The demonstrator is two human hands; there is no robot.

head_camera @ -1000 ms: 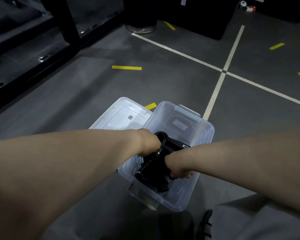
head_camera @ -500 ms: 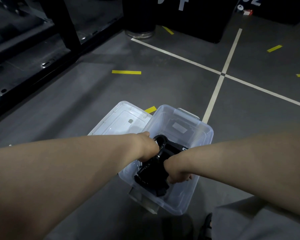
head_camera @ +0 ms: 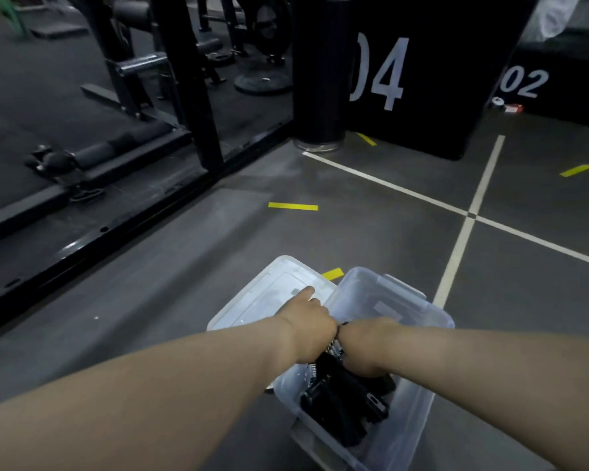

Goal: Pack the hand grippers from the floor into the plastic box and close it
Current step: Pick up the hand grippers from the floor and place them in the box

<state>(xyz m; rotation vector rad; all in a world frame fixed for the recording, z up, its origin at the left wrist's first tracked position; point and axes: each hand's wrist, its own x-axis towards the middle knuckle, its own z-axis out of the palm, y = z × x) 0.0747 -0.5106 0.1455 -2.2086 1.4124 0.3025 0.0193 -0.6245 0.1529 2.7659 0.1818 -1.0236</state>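
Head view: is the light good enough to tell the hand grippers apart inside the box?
Head view: dim, so the black hand grippers merge into one dark mass in the plastic box; only a spring glints. Head view: wide-angle bend slightly curves the white floor lines; no strong glare on the lid.

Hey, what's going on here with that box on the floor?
A person has both hands in a clear plastic box on the gym floor. The left hand and right hand are down among the black hand grippers piled inside. Their fingers are hidden, so the grip is unclear. The lid lies beside the box, so it is not yet closed.
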